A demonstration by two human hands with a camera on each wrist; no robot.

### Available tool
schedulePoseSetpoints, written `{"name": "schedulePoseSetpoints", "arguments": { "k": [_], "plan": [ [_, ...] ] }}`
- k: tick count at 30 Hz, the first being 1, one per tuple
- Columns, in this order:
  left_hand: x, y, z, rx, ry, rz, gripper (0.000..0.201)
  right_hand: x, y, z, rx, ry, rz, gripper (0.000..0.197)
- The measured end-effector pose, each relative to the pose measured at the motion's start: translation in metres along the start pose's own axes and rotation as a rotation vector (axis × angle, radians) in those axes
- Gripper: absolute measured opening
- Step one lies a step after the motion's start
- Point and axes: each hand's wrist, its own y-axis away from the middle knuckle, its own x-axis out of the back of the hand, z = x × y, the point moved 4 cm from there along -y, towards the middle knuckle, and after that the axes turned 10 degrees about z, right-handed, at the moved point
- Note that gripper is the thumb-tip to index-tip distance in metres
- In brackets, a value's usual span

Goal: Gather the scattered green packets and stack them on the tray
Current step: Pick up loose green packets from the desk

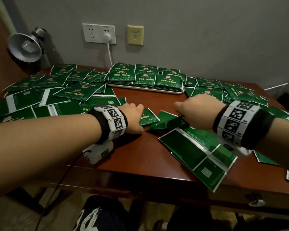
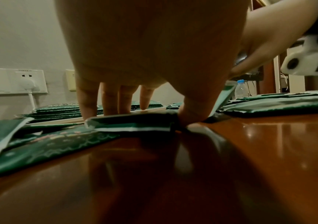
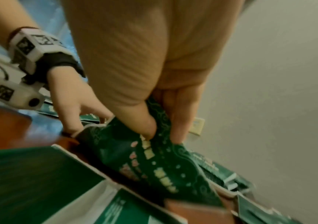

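A person's 2 hands meet over a dark red wooden desk (image 1: 140, 155) littered with flat green packets, sorting them toward a white tray (image 1: 173, 92) that sits at the back of the desk, below the wall sockets (image 1: 98, 33). The tray already carries several neat rows of stacked packets (image 1: 145, 75), so the job looks partly done, with loose heaps (image 1: 48, 90) still spread to both sides.

The left hand (image 1: 132, 117) rests fingertips and thumb on a printed packet (image 1: 148, 117) near the desk's middle; the left wrist view shows the thumb (image 2: 190, 116) hooked at the packet's near edge, apparently prising it off the slick wood to get a grip. The right hand (image 1: 195, 110) has its thumb and fingers pinched on another packet (image 3: 154, 163), which bends and lifts at an angle in the right wrist view, its printed face toward the camera.

Working at the bare centre, directly in front of the tray, keeps the carry short. Thin, glossy sachets lying flat on polished wood look hard to lift, which likely explains the edge-first approach. A desk lamp (image 1: 25, 47) stands at the far left.
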Motion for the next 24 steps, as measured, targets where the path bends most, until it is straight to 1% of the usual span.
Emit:
{"name": "schedulePoseSetpoints", "arguments": {
  "k": [1, 2, 3, 4, 7, 9, 11, 14, 15, 16, 17, 18, 19, 21, 22, 24],
  "plan": [
    [0.000, 0.000, 0.000, 0.002, 0.003, 0.006, 0.063, 0.007, 0.001, -0.004, 0.062, 0.063, 0.053, 0.009],
    [0.000, 0.000, -0.001, 0.006, 0.008, 0.008, 0.062, 0.012, 0.001, -0.008, 0.107, 0.061, 0.096, 0.009],
    [0.001, 0.000, -0.001, 0.010, 0.012, 0.006, 0.061, 0.016, -0.001, -0.010, 0.132, 0.012, 0.126, 0.013],
    [0.002, 0.000, -0.001, 0.014, 0.016, 0.001, 0.059, 0.016, -0.004, -0.012, 0.139, -0.073, 0.125, 0.017],
    [0.004, -0.001, -0.003, 0.015, 0.014, -0.037, 0.057, 0.003, -0.021, -0.012, 0.092, -0.394, -0.006, 0.020],
    [0.003, -0.002, -0.007, 0.019, 0.009, -0.066, 0.059, -0.004, -0.033, -0.011, 0.078, -0.485, -0.070, 0.022],
    [0.001, -0.002, -0.010, 0.022, 0.008, -0.086, 0.065, -0.009, -0.042, -0.015, 0.076, -0.489, -0.110, 0.025],
    [0.000, -0.004, -0.014, 0.020, 0.019, -0.087, 0.071, -0.018, -0.054, -0.025, 0.044, -0.325, -0.160, 0.032],
    [0.000, -0.005, -0.016, 0.024, 0.032, -0.082, 0.073, -0.022, -0.058, -0.028, 0.032, -0.271, -0.163, 0.036],
    [0.000, -0.006, -0.018, 0.029, 0.044, -0.078, 0.074, -0.026, -0.062, -0.031, 0.012, -0.249, -0.162, 0.044],
    [0.000, -0.007, -0.019, 0.030, 0.051, -0.076, 0.074, -0.030, -0.062, -0.031, -0.013, -0.269, -0.169, 0.054],
    [0.000, -0.007, -0.022, 0.035, 0.058, -0.079, 0.074, -0.032, -0.062, -0.032, -0.023, -0.302, -0.194, 0.058],
    [0.000, -0.008, -0.024, 0.041, 0.063, -0.085, 0.075, -0.033, -0.060, -0.033, -0.022, -0.330, -0.241, 0.059],
    [0.001, -0.008, -0.027, 0.044, 0.060, -0.093, 0.079, -0.035, -0.054, -0.034, -0.019, -0.327, -0.341, 0.053],
    [0.001, -0.008, -0.027, 0.041, 0.051, -0.095, 0.080, -0.036, -0.052, -0.032, -0.025, -0.300, -0.364, 0.048],
    [0.003, -0.009, -0.027, 0.033, 0.027, -0.086, 0.081, -0.037, -0.050, -0.022, -0.071, -0.241, -0.376, 0.049]
  ]
}}
